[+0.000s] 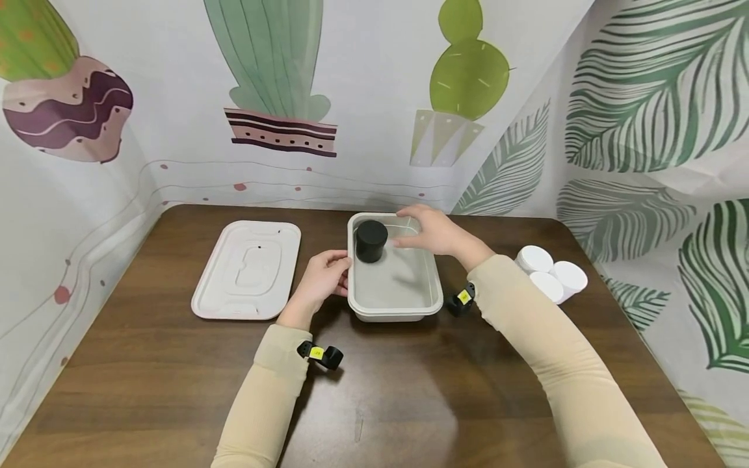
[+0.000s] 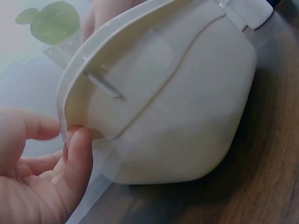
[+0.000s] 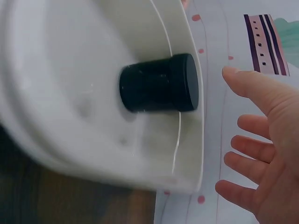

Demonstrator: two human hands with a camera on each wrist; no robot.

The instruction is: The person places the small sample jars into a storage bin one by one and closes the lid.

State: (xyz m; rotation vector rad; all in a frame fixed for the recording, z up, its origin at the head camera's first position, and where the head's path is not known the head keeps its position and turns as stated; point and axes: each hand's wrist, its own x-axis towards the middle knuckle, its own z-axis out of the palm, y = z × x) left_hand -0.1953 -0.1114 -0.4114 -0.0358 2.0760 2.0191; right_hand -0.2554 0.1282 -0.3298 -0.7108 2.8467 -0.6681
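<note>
A pale plastic storage box (image 1: 393, 286) stands open on the table, long side front to back. My left hand (image 1: 326, 278) pinches its left rim; in the left wrist view the thumb and fingers (image 2: 80, 154) lie on either side of that rim. Inside the box, in the back left corner, a black lidded jar (image 1: 371, 242) stands upright. Over the box's back right part is my right hand (image 1: 430, 231), fingers spread with nothing between them. The right wrist view shows its thumb and fingers apart from the jar (image 3: 156, 85).
To the left of the box a white lid (image 1: 246, 270) lies flat on the brown table (image 1: 363, 390). Three white jars (image 1: 569, 278) stand close together on the right. Behind the table hangs a cloth (image 1: 374, 78) printed with cacti and leaves.
</note>
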